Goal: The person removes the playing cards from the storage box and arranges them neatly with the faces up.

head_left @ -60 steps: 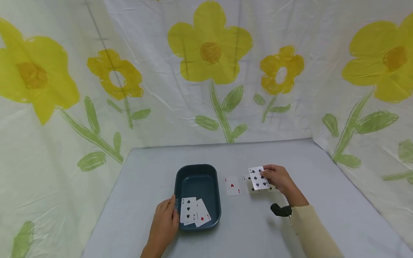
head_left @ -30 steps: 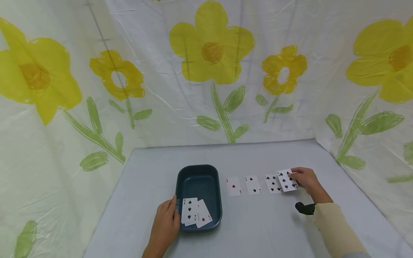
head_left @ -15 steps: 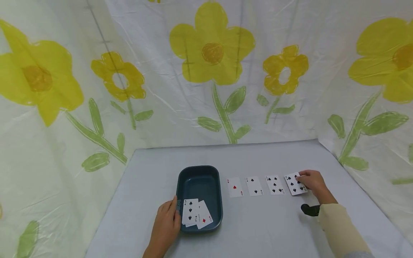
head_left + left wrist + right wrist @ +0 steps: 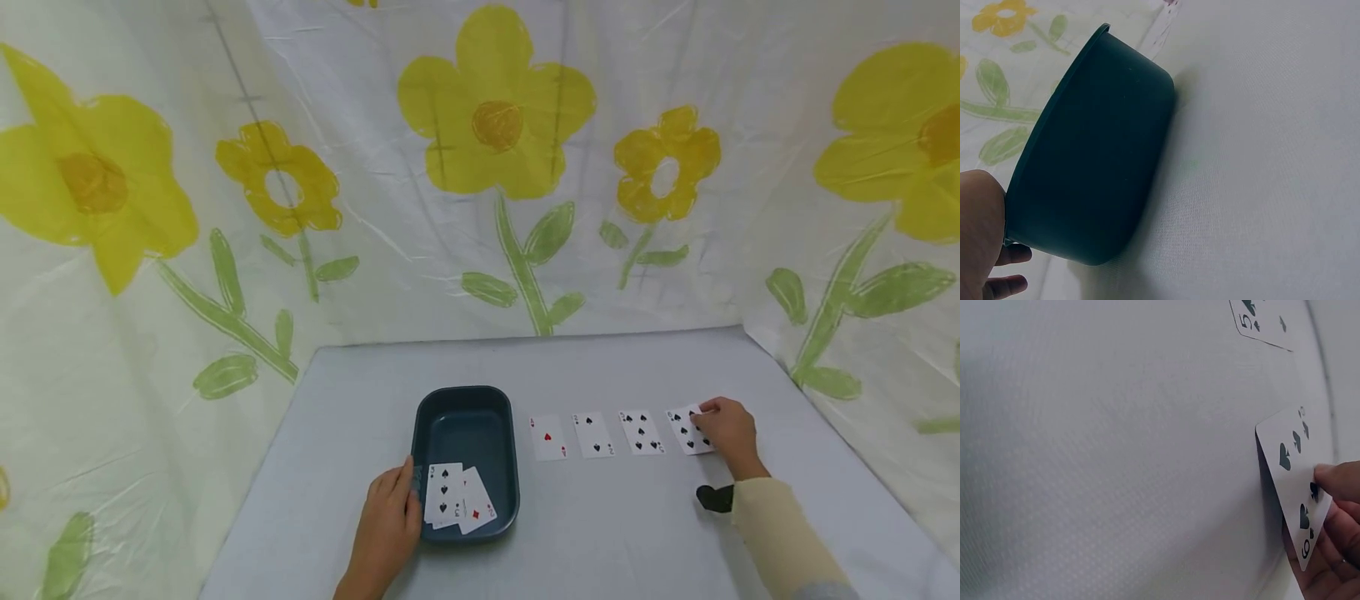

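My right hand (image 4: 731,432) pinches a six of spades (image 4: 682,431) at its right edge, at the right end of a row of cards. In the right wrist view, the thumb lies on the face of this six (image 4: 1292,472) and the other fingers are beneath; its left edge tilts up off the table. To its left lie a five of spades (image 4: 642,432), a two of spades (image 4: 595,435) and an ace of hearts (image 4: 548,438). My left hand (image 4: 384,521) grips the left rim of a dark teal basin (image 4: 465,388), its wall (image 4: 1094,150) filling the left wrist view.
Inside the basin's near end lie a three of spades (image 4: 443,482) and a card with red diamonds (image 4: 477,506), overlapping. A pale cloth covers the table (image 4: 585,533). Behind it hangs a white curtain (image 4: 375,267) with yellow flowers.
My right hand has carried the six of spades rightward from above the two and lowered it beside the five. The five is now uncovered. My left hand stays on the basin.
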The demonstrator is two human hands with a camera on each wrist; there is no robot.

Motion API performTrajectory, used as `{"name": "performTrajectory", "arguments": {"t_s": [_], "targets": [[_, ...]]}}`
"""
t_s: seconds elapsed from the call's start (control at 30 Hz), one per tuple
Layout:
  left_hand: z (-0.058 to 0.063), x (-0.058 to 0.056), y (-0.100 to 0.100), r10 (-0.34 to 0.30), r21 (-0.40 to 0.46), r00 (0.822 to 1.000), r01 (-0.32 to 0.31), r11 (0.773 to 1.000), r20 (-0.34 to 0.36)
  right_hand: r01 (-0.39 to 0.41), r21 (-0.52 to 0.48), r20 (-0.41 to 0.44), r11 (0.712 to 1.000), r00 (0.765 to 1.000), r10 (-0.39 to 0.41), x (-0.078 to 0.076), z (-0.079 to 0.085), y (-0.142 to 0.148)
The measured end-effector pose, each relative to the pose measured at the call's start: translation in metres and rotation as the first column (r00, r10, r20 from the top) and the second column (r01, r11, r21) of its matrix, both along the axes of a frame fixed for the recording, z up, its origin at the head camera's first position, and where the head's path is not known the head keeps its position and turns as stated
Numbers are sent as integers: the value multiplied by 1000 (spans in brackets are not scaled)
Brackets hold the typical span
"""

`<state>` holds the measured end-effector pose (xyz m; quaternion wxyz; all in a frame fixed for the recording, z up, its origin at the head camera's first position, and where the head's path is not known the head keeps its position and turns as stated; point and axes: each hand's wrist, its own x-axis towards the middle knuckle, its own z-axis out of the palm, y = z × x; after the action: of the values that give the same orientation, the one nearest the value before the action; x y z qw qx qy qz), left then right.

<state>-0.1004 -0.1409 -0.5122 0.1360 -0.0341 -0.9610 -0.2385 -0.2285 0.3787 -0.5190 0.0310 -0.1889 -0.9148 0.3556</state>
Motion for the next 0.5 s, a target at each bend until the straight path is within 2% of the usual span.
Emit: {"name": "performTrajectory", "arguments": {"t_s": [0.2, 0.5], "targets": [[0, 0, -1, -4, 3, 1000, 4, 1000, -6, 8, 58, -32, 998, 999, -6, -1, 1, -7], [3, 1, 0, -5, 2, 1000, 5, 1000, -6, -19, 115, 24, 993, 1000, 16, 4, 7, -11]]}}
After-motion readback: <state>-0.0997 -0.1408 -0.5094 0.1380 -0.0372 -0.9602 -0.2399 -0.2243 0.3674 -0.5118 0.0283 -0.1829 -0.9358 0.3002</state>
